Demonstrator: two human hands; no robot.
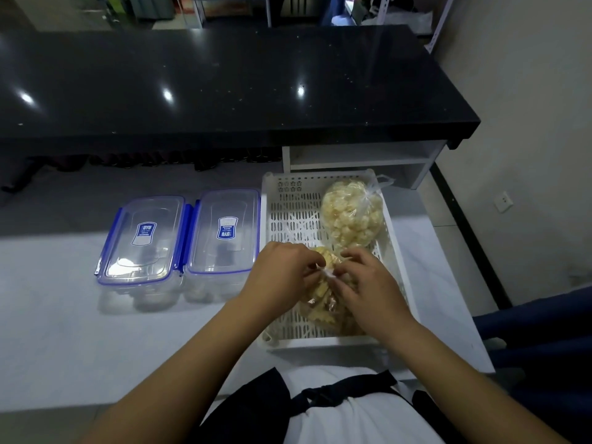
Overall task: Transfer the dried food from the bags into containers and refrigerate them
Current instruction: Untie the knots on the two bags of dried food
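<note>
While both hands are bunched over the white basket [320,342] at the desk's [64,315] near right corner, I read this as the untying step, with nothing poured yet. The left hand [288,270] and right hand [368,283] meet from opposite sides, fingertips curled and pinching the twisted knot [326,272] of the yellow bag [320,315]. That bag lies in the basket's near half, its length running roughly from near edge to far, and the knot sits on top, directly between the two hands and about equally close to each. A second tied pale bag [352,216] rests in the far right part of the basket, untouched. Both containers [141,241] [224,232] stand side by side just left of the basket, lids on. I judge the left hand is nearer them, so it would suit opening a lid once the knot gives. The thin plastic could tear and spill.
</note>
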